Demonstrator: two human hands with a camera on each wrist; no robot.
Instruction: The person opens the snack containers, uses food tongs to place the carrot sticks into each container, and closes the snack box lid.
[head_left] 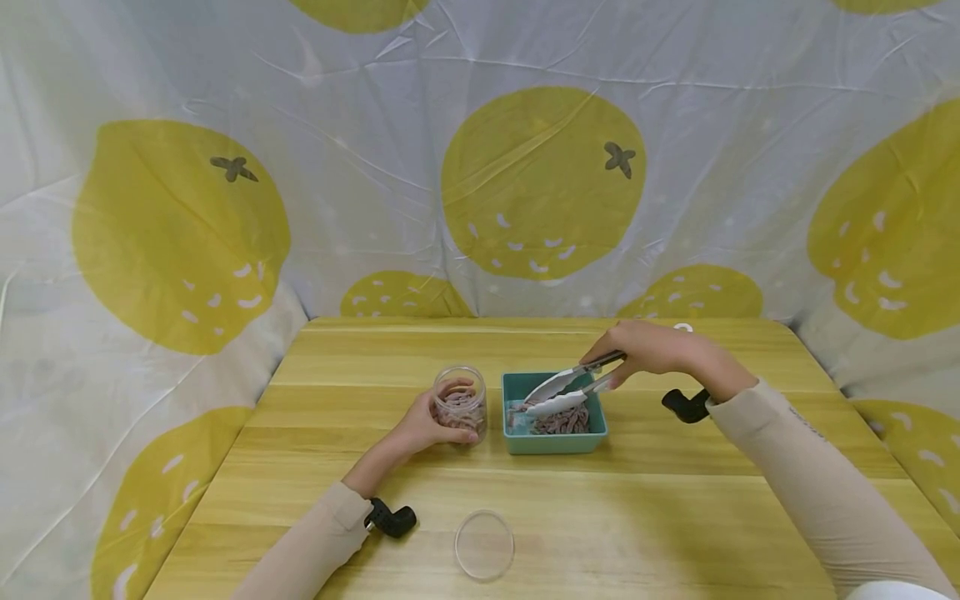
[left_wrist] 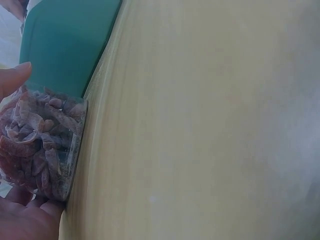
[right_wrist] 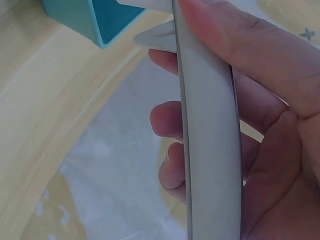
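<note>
My left hand (head_left: 422,425) grips a clear round jar (head_left: 482,393), thumb on the near side and fingers round the far side. Brownish-pink strips (left_wrist: 37,142) fill much of the jar, and its top is uncovered. Just right of it stands a teal rectangular box (head_left: 555,446) with more strips (head_left: 564,422), mostly in its right part. With my right hand (head_left: 648,348) I hold metal tongs (head_left: 555,405) whose white tips reach down into the box. Whether the tips pinch a strip is hard to tell. The right wrist view shows fingers and thumb round the tong handle (right_wrist: 210,140).
A clear round lid (head_left: 484,546) lies on the wooden table (head_left: 645,517) in front of the jar. Cloth (head_left: 375,167) with a lemon print hangs behind and beside the table. Each wrist carries a black camera mount (head_left: 393,521).
</note>
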